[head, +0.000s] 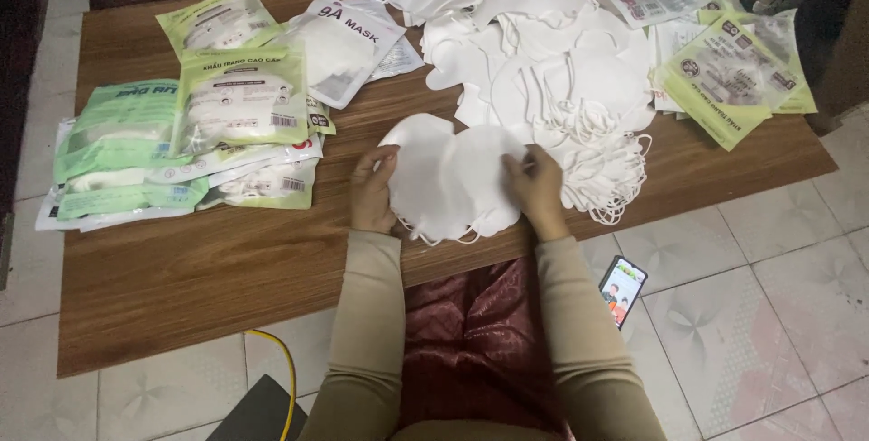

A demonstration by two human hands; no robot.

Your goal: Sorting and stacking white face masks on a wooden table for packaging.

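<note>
Head view shows the left hand and the right hand set well apart, each pinching an outer edge of a small stack of white masks that lies flat near the front edge of the low wooden table. The fingers of both hands curl over the stack's rim, thumbs underneath or hidden, so the grip looks closed on the masks from both sides. The step in hand appears to be squaring and gathering this stack; the next move probably calls for keeping the layers aligned and the dangling ear loops from snagging. Just behind and to the right, touching the stack, spreads a big loose heap of masks. Further left lie the green and white packets, piled up; more packets sit at the far right corner. A phone rests on the tiled floor beside the right forearm.
</note>
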